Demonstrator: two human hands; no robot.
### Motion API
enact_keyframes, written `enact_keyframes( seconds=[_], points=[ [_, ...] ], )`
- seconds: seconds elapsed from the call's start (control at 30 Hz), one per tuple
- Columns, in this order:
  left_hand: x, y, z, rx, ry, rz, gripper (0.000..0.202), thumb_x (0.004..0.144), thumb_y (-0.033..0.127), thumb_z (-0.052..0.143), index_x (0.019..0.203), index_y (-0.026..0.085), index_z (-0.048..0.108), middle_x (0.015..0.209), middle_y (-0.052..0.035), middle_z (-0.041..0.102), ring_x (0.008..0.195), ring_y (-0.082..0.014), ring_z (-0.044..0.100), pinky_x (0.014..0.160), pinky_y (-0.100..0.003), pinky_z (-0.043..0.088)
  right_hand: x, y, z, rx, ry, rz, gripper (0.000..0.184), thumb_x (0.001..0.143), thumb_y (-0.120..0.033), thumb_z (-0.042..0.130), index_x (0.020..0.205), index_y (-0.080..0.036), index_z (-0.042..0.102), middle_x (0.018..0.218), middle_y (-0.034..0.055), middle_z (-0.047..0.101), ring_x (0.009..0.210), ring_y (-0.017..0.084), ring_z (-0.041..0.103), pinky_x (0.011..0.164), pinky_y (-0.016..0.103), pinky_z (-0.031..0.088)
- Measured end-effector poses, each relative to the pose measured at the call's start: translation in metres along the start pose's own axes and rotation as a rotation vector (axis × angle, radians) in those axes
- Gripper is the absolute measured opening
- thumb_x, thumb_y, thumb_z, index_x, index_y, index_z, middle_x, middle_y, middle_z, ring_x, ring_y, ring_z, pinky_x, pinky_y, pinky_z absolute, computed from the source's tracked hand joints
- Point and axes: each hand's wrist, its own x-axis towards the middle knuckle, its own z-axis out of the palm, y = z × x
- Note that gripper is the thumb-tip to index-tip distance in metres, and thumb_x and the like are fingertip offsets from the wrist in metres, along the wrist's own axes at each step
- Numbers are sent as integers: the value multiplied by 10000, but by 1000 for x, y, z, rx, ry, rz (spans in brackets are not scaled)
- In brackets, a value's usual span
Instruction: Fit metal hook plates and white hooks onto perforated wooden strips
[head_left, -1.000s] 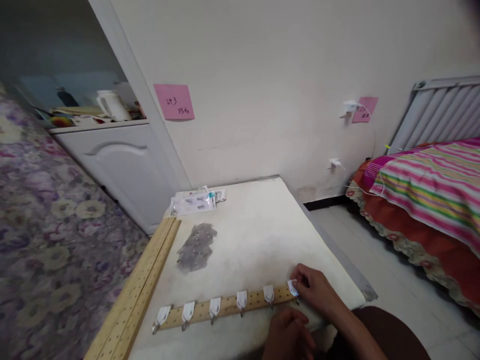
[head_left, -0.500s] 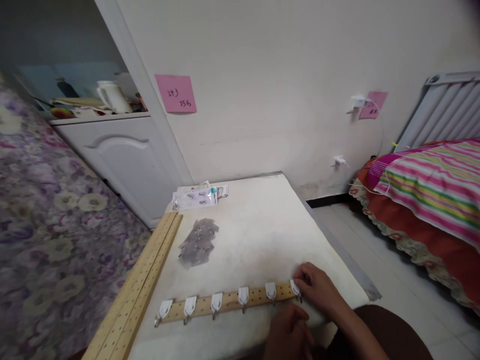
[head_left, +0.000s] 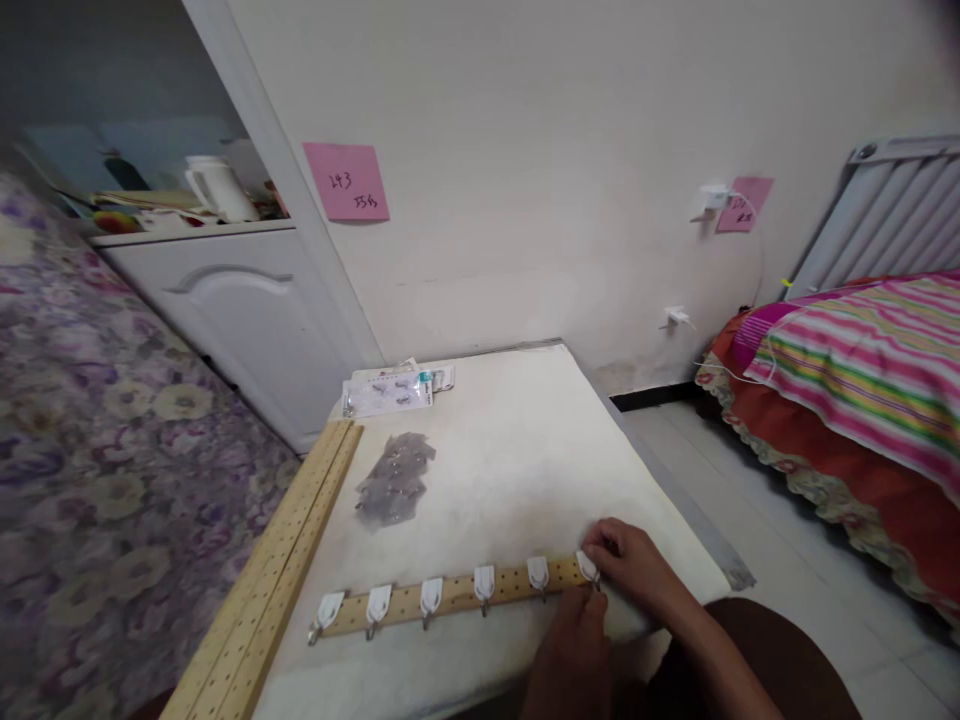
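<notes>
A perforated wooden strip (head_left: 510, 593) lies across the near part of the table, with several white hooks with metal prongs spaced along it. At its right end, my right hand (head_left: 630, 562) pinches the top edge of the last white hook (head_left: 586, 567). My left hand (head_left: 574, 650) is closed just below that hook, thumb and fingertips at its metal prong and the strip's lower edge. The fingertips partly hide the prong. Other white hooks, such as one (head_left: 538, 572) beside it, lie along the strip untouched.
Perforated wooden strips (head_left: 285, 560) lie along the table's left edge. A heap of grey translucent pieces (head_left: 394, 480) is near them, and clear hook packages (head_left: 388, 393) lie at the back. The white tabletop (head_left: 510, 450) meets the wall; a striped bed (head_left: 862, 330) stands right.
My left hand has come up to the last hook, its fingers closing at the prong. My right hand stays at the hook's top. The view has shifted slightly.
</notes>
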Motion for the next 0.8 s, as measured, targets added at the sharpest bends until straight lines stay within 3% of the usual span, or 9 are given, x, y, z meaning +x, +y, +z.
enact_keyframes(
  seconds=[0.07, 0.2, 0.47, 0.8],
  points=[
    [0, -1, 1, 14, 8, 27, 500, 743, 30, 377, 1201, 108, 563, 1232, -171, 572, 1188, -276, 493, 1037, -424, 391, 0, -1, -1, 13, -9, 5, 111, 733, -238, 518, 664, -189, 591, 674, -13, 586, 666, 145, 532, 607, 239, 372],
    [-2, -2, -1, 68, -50, 24, 562, 731, 42, 428, 1288, 68, 492, 1443, -188, 384, 1358, -318, 297, 1117, -486, 279, 0, -3, -2, 17, -11, -6, 115, 730, -232, 510, 661, -186, 590, 667, -10, 581, 665, 147, 527, 613, 245, 374],
    [-3, 17, -13, 121, -166, -55, 680, 702, 56, 438, 1378, 39, 370, 1482, -177, 301, 1374, -333, 263, 1134, -502, 227, 0, 0, -1, 43, -20, -7, 133, 741, -249, 509, 675, -182, 604, 666, -10, 584, 666, 151, 534, 614, 250, 378],
    [-9, 1, -3, 186, -126, -75, 689, 723, 135, 504, 1394, 88, 354, 1499, -133, 281, 1376, -295, 272, 1139, -450, 253, -1, -1, 0, 5, 4, 5, 116, 738, -249, 508, 674, -188, 584, 689, -6, 592, 686, 153, 542, 631, 250, 382]
  ],
)
